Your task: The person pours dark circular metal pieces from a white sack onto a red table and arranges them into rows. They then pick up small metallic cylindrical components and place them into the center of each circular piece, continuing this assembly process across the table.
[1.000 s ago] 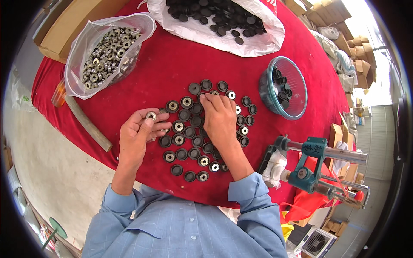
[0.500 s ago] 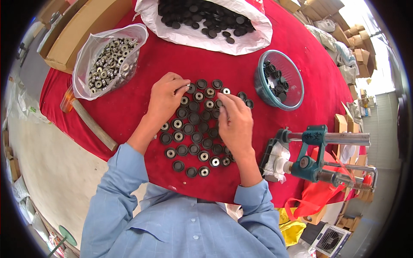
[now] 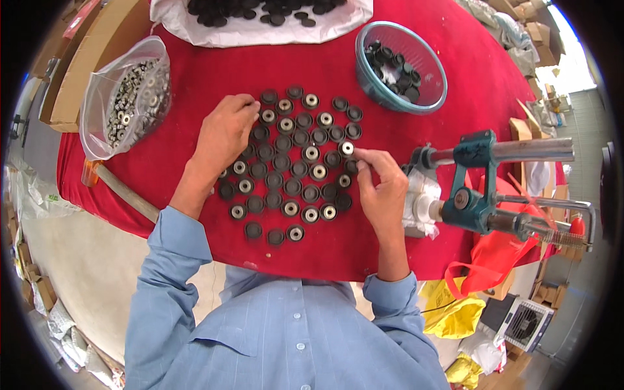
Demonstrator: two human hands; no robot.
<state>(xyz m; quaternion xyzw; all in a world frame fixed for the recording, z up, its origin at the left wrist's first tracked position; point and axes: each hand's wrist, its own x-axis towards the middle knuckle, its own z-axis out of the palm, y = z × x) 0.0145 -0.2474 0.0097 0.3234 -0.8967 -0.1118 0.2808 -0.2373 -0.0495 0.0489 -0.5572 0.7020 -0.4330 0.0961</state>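
Round black plastic caps [image 3: 265, 152] lie in a loose cluster on the red cloth, open side up. Several of them hold a shiny metal bearing [image 3: 311, 153] in the middle. My left hand [image 3: 224, 133] is at the cluster's left far side, fingertips pinched together beside a black cap; whatever is between them is hidden. At the right side, my right hand [image 3: 385, 188] stretches its index finger to the edge of a bright bearing [image 3: 347, 149] sitting on a cap. Its thumb is apart from the index finger, and the other fingers are curled.
A clear bag of bearings [image 3: 127, 107] stands at left, near a wooden-handled hammer [image 3: 127, 194] and a cardboard box [image 3: 97, 62]. A white sack [image 3: 260, 38] of black caps lies at the far side. A teal basket [image 3: 401, 101] holds more caps. A green hand press [image 3: 473, 185] stands at right.
The whole view has shifted, so the table's things sit higher and mostly further left. My right hand has moved right and nearer over the cluster, where a bearing now shows at its fingertip.
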